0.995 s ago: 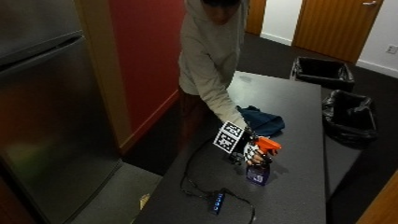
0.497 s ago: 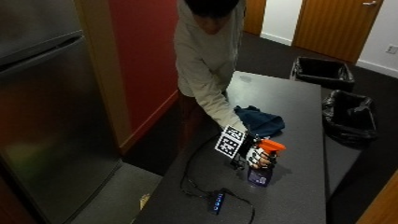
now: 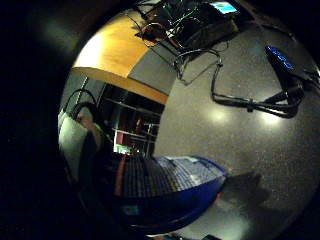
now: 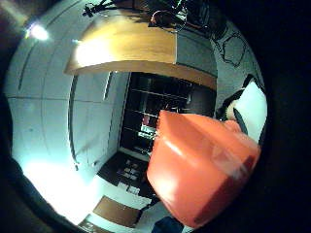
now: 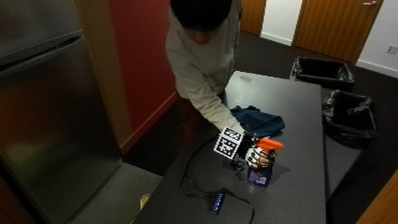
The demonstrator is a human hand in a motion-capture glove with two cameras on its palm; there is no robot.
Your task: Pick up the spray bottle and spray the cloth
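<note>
While gripped by right hand (image 5: 256,157): spray bottle (image 5: 262,163), seemingly part-full.

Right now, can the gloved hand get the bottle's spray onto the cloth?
Probably yes. The right hand grips the spray bottle by its orange head, and the cloth lies bare on the table just beyond, nothing between them.

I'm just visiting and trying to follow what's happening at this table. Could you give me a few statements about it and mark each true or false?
1. The gloved right hand grips the spray bottle. True.
2. The bottle's spray head is green. False: it is orange.
3. A dark blue cloth lies on the table beyond the bottle. True.
4. The cloth is draped over the bottle. False: they lie apart.
5. Two black bins stand past the table. True.
</note>
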